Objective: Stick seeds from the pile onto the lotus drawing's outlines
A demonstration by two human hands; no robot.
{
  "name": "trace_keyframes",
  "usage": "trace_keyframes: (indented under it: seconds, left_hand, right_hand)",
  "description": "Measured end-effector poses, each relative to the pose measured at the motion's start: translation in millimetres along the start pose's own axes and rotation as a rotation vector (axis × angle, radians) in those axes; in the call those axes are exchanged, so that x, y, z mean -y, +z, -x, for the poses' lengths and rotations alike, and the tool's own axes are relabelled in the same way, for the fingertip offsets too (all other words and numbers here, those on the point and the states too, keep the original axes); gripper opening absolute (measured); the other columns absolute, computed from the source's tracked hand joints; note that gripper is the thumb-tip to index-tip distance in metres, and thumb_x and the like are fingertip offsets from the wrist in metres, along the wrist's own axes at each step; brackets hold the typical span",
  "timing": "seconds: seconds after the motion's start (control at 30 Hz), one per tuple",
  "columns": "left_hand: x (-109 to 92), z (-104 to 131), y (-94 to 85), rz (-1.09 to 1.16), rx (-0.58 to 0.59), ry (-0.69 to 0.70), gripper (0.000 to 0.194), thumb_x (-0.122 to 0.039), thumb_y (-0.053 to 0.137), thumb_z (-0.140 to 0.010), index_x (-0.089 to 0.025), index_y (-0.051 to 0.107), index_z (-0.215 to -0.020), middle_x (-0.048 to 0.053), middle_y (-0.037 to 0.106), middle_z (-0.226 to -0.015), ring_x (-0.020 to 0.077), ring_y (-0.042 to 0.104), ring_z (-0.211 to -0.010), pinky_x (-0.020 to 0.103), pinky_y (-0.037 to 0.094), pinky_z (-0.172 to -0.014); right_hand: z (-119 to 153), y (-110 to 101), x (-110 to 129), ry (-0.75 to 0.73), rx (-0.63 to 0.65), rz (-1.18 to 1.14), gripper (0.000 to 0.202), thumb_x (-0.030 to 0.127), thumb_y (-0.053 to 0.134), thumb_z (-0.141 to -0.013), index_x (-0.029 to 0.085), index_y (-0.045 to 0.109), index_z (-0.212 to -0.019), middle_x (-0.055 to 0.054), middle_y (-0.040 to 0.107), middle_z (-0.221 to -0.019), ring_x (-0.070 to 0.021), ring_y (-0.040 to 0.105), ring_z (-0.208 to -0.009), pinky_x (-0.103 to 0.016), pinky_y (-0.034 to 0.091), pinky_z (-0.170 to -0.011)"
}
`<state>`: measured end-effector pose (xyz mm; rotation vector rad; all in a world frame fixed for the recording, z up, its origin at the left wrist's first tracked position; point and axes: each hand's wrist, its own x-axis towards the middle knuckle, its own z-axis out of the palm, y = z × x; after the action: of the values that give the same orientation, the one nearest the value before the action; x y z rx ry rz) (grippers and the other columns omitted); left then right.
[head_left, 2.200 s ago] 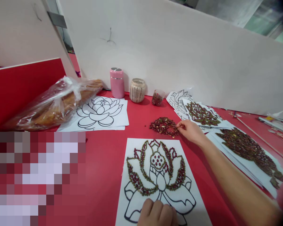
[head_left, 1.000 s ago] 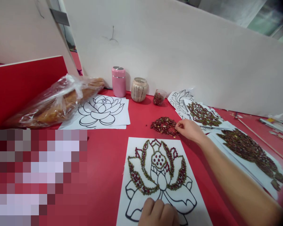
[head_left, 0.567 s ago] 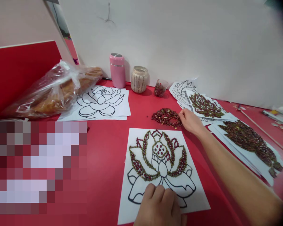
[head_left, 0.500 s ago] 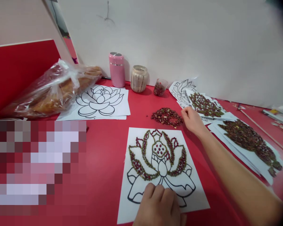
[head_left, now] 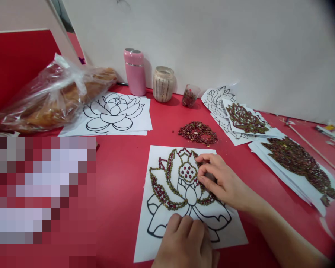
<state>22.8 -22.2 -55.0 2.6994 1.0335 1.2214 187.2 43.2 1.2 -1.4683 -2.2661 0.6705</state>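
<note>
Resting curled on the lotus drawing [head_left: 142, 245] with the left hand [head_left: 184, 242]; blocking some right-side petals with the half-bent right hand [head_left: 222, 180]. Cannot tell if gripping anything. Lies on the red table [head_left: 117, 178], near the bean pile [head_left: 194, 130].

Matt white paper sheet [head_left: 141, 238], glossy crinkled clear plastic bag [head_left: 56, 89], smooth pink flask [head_left: 135, 76], perhaps metal-banded.

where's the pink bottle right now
In the head view, the pink bottle stands left of centre at the back, just left of the striped jar.
</note>
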Motion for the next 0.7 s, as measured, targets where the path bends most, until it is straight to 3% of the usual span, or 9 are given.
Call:
trace_keyframes:
  seconds: [0.3,0.7]
  left_hand:
    - [-2,-4,-2.0,-0.004,-0.023,-0.004,0.013,-0.012,0.044,-0.067,-0.017,0.056,-0.065,0.0,0.044,-0.052,0.0157,0.039,-0.046,0.029,0.026,-0.042]
    - [-2,0,0.8,0.014,-0.022,-0.036,0.014,-0.01,0.044,-0.067,-0.017,0.053,-0.06,-0.001,0.044,-0.053,0.0143,0.04,-0.047,0.029,0.028,-0.044]
  right_hand:
    - [4,11,9,0.15,-0.123,0.118,0.013,0.023,0.045,-0.082,0.021,0.053,-0.072,-0.007,0.044,-0.115,-0.0247,0.037,-0.112,-0.04,0.039,-0.084]
    - [6,25,13,0.224,-0.173,0.277,0.014,0.023,0.045,-0.08,0.02,0.051,-0.067,-0.008,0.043,-0.124,-0.0283,0.036,-0.115,-0.046,0.035,-0.084]
